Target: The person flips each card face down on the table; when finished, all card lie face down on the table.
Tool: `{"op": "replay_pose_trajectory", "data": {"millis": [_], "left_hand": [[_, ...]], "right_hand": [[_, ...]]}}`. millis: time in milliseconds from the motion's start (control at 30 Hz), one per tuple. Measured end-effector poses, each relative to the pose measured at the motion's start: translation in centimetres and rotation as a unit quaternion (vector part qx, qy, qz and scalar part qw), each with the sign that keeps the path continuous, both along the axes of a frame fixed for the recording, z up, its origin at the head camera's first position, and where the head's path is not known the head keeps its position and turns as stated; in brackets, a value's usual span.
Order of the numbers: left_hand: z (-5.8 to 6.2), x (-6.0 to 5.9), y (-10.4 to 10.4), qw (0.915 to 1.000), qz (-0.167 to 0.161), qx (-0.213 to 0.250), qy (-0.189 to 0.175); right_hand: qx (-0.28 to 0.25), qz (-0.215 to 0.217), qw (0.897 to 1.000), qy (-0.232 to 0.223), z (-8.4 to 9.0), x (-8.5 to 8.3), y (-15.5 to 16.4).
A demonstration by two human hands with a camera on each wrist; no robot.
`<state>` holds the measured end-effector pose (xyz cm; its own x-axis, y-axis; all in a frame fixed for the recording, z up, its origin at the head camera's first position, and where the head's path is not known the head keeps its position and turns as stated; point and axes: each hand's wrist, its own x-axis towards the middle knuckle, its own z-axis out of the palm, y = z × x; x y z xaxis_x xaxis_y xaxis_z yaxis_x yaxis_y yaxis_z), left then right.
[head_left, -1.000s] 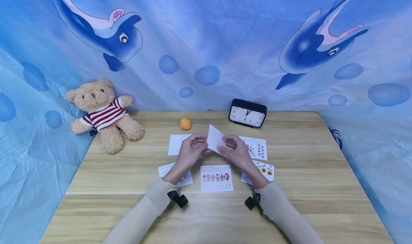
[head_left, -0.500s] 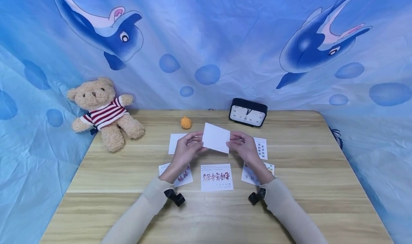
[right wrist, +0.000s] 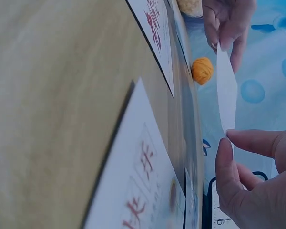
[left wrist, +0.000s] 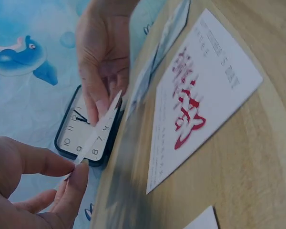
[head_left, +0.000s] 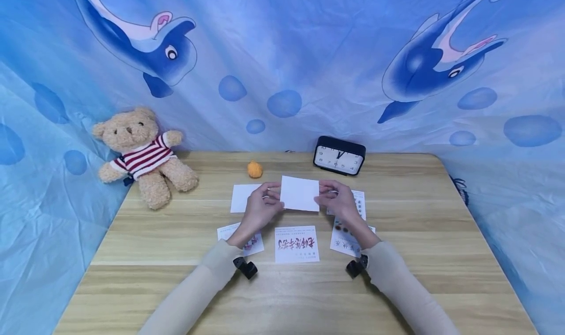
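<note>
A white card [head_left: 299, 193], its blank face toward me, is held up above the middle of the table. My left hand [head_left: 261, 206] pinches its left edge between thumb and fingers, and my right hand [head_left: 341, 202] pinches the right edge. Both wrist views show the card [right wrist: 227, 93] nearly edge-on between the two hands. Below it on the table lies a card with red characters [head_left: 296, 244]. A flowered card [head_left: 253, 244] is partly covered by my left forearm, while a sunflower card [head_left: 343, 241] is partly behind my right one.
A blank white card [head_left: 242, 198] lies at back left, and a printed card [head_left: 360, 205] at back right, partly hidden by my hand. Along the table's far side are a small orange ball [head_left: 254, 169], a black-framed clock [head_left: 339, 156] and a striped-shirt teddy bear [head_left: 143, 156].
The held card has turned from a sharp tilt to nearly level and square, blank face toward me. My right hand has moved right, spreading apart from the left. The cards on the table stay put.
</note>
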<state>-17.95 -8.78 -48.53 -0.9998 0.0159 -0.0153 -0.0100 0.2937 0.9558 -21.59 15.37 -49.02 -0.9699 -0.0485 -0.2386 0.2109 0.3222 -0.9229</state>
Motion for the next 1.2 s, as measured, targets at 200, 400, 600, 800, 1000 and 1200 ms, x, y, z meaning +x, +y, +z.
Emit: {"op": "replay_pose_trajectory", "data": {"millis": [200,400,600,800,1000,1200], "left_hand": [[-0.8,-0.5,0.4,0.9986,0.002,-0.052,0.012],[-1.3,-0.7,0.6,0.9951,-0.013,-0.097,0.005],[-1.5,-0.9,0.5,0.9916,-0.015,-0.128,0.009],[-1.8,-1.1,0.3,0.9890,-0.015,-0.147,0.016],[-1.9,-1.2,0.2,0.9867,-0.016,-0.160,0.020],[-1.8,-1.2,0.5,0.9833,-0.013,-0.180,0.017]], "right_hand": [[0.005,0.013,1.000,0.003,-0.1,-0.2,0.0],[0.023,0.022,0.999,-0.006,-0.4,-0.6,0.3],[0.041,0.039,0.998,-0.006,-0.7,-1.0,0.1],[0.071,0.059,0.996,0.012,-1.0,-1.3,-0.2],[0.083,0.068,0.994,0.014,-0.7,-1.2,-0.4],[0.096,0.070,0.993,0.005,-0.7,-1.3,-0.3]]}}
